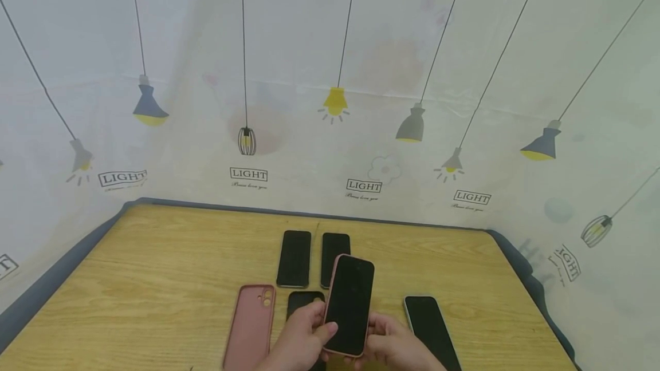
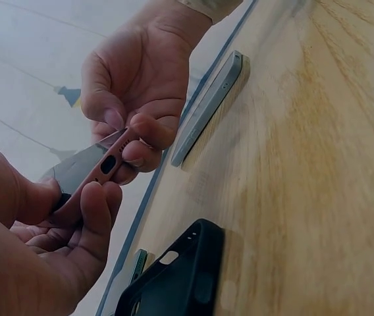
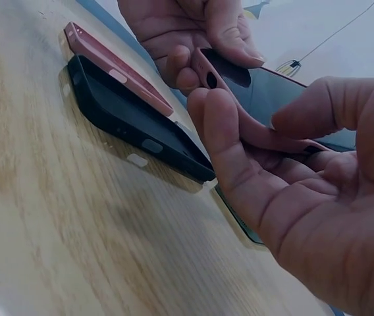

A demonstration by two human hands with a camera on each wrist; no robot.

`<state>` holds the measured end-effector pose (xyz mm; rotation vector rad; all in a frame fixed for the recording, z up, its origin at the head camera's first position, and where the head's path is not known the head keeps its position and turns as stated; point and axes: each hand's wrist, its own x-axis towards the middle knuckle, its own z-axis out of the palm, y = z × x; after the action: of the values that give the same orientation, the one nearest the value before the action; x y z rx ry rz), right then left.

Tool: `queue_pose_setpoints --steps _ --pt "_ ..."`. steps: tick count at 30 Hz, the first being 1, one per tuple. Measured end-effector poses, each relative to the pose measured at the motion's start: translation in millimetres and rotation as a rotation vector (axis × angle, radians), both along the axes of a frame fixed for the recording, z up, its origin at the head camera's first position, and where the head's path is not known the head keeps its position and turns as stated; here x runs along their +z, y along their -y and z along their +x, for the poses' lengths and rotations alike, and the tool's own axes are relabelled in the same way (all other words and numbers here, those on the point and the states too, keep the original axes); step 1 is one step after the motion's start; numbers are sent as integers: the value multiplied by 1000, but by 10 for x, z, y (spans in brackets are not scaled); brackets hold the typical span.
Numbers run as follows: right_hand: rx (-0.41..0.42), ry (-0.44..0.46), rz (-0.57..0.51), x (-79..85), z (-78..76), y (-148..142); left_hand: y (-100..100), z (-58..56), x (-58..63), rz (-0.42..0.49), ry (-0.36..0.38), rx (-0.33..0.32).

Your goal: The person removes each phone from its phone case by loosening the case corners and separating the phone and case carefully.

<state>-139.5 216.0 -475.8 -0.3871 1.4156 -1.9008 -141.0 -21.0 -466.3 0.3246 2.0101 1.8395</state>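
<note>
printed backdrop [image 1: 289, 44] behind; wooden surface [image 1: 170, 279] below. left hand [image 1: 301, 336]: grip clamped on the lower side of the phone [image 1: 352, 305], thumb over the screen. right hand [image 1: 394, 342]: grip clamped on the opposite lower edge. phone lies in a pink case [image 2: 120, 156] between both hands, raised above the surface. black case [image 3: 134, 118] and loose pink case [image 1: 250, 325] rest side by side, near the left hand. port opening [image 2: 108, 164] faces the wearer. risk, judged: rim looks bowed in the right wrist view; uneven thumb pressure could spring a corner loose, and smooth glass could slip, dropping the phone.
</note>
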Motion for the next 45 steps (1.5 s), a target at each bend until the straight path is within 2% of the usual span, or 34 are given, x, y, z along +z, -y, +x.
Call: queue_pose_setpoints --steps 8,24,33,41,45 --pt "-14 -14 24 17 10 24 3 11 18 1 -19 4" --pt "66 -24 -37 20 10 -22 29 -2 20 2 -10 -14" --pt "64 -24 -35 34 -2 -32 48 -1 5 70 14 -48" --pt "112 -17 28 70 -24 -71 60 -4 -7 42 -21 -34" --pt "136 -50 87 105 -31 -114 47 -8 -29 34 -38 -12"
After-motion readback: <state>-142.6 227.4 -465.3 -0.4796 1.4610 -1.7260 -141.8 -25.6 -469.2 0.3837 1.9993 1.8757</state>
